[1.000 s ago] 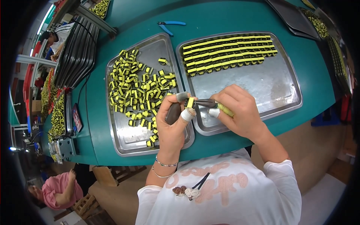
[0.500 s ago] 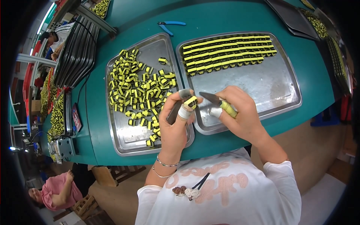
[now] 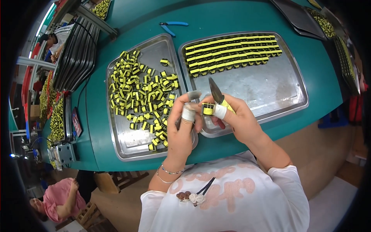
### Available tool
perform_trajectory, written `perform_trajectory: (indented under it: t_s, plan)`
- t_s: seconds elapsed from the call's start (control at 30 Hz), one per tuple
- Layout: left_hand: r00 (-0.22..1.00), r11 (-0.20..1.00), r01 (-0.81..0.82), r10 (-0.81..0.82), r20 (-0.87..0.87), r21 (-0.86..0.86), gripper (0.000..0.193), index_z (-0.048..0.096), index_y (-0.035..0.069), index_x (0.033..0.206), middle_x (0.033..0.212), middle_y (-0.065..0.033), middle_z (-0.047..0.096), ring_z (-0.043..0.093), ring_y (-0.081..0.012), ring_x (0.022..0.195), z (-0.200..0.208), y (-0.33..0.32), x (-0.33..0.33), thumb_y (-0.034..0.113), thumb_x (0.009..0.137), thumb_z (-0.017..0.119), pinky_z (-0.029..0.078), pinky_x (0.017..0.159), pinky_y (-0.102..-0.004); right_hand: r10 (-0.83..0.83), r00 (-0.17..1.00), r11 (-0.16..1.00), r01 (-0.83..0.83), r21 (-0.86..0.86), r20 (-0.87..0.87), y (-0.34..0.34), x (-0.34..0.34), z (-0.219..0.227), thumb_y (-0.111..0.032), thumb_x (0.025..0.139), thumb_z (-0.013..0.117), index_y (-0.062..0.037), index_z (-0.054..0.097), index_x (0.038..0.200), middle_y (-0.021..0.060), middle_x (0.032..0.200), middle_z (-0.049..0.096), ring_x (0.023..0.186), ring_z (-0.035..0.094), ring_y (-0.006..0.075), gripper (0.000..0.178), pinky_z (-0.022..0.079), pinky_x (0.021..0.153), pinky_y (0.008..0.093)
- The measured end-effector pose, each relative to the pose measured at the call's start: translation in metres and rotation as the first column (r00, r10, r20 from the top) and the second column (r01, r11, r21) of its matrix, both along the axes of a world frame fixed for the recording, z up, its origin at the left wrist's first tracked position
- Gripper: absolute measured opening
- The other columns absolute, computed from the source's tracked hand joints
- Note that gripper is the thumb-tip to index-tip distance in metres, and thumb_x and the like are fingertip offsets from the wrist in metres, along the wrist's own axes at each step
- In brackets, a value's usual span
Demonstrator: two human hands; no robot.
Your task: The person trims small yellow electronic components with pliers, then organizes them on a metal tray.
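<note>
My right hand [image 3: 242, 120] grips a knife [image 3: 216, 90] with a dark pointed blade and a yellow-wrapped handle. The same hand also holds a small black-and-yellow transformer [image 3: 208, 109] by its taped thumb, pins showing on top. Just left of that part is my left hand [image 3: 181, 129], fingers apart, grey and white wraps on forefinger and thumb; its fingertips are slightly blurred. Beneath it, a metal tray [image 3: 127, 145] carries a loose heap of similar transformers [image 3: 145, 91]. On the right-hand metal tray [image 3: 266, 83], more transformers [image 3: 232, 54] stand in tidy rows.
Blue-handled cutters [image 3: 172, 27] lie beyond the trays on the green table [image 3: 135, 23]. A stack of dark trays [image 3: 77, 58] stands at the left, and further dark trays [image 3: 297, 19] lie at the far right. A person in pink [image 3: 63, 199] sits at lower left.
The transformer has passed from my left fingers to my right hand and turned, pins now showing. The knife has swung to point upward. My left fingers have spread apart.
</note>
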State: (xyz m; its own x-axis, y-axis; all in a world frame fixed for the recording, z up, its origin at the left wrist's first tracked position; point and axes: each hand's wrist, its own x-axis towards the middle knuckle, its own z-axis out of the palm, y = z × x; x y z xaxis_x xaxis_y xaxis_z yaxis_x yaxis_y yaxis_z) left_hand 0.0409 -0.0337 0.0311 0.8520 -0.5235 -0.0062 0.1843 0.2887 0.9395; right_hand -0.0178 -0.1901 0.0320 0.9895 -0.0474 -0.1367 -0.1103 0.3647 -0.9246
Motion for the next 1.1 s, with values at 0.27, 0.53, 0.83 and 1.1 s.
perform_trajectory:
  t_s: [0.27, 0.53, 0.83, 1.1]
  plan:
    - [0.922, 0.797, -0.206, -0.037, -0.386, -0.568, 0.056, 0.041, 0.000, 0.127, 0.121, -0.0184, 0.052, 0.051, -0.0233, 0.103, 0.008, -0.002, 0.007, 0.044, 0.094, 0.048, 0.042, 0.090, -0.0398, 0.030, 0.999, 0.991, -0.031, 0.128, 0.010, 0.001, -0.002, 0.008, -0.018, 0.090, 0.061, -0.0003, 0.054, 0.112, 0.0067, 0.087, 0.062, 0.073, 0.058, 0.0104, 0.030, 0.044, 0.055, 0.0230]
    - [0.981, 0.849, -0.089, -0.015, -0.191, -0.521, 0.081, 0.032, 0.000, 0.138, 0.146, -0.0230, 0.033, 0.032, -0.0331, 0.136, 0.012, -0.016, 0.000, 0.064, 0.089, 0.040, 0.021, 0.115, -0.0450, -0.110, 0.912, 0.877, 0.276, -0.393, 0.396, 0.021, 0.000, 0.008, 0.001, 0.079, 0.067, 0.0019, 0.062, 0.107, 0.0074, 0.100, 0.060, 0.083, 0.059, 0.0136, 0.028, 0.048, 0.074, 0.0263]
    - [0.992, 0.932, -0.122, 0.108, -0.062, -0.340, 0.094, 0.027, 0.001, 0.142, 0.148, -0.0216, 0.030, 0.029, -0.0326, 0.138, 0.019, -0.021, -0.009, 0.075, 0.085, 0.033, 0.019, 0.115, -0.0451, -0.031, 0.857, 0.704, 0.384, -0.597, 0.514, 0.023, -0.005, 0.013, 0.009, 0.064, 0.064, -0.0053, 0.065, 0.105, 0.0103, 0.094, 0.059, 0.078, 0.061, 0.0250, 0.044, 0.050, 0.065, 0.0322]
    - [0.988, 0.973, -0.103, 0.124, 0.091, -0.205, 0.103, 0.022, 0.002, 0.146, 0.151, -0.0201, 0.026, 0.026, -0.0321, 0.140, 0.014, -0.020, -0.009, 0.081, 0.081, 0.030, 0.016, 0.116, -0.0445, 0.052, 0.835, 0.609, 0.409, -0.680, 0.548, 0.020, -0.006, 0.020, 0.009, 0.058, 0.069, -0.0068, 0.066, 0.105, 0.0086, 0.093, 0.059, 0.073, 0.061, 0.0235, 0.050, 0.050, 0.060, 0.0323]
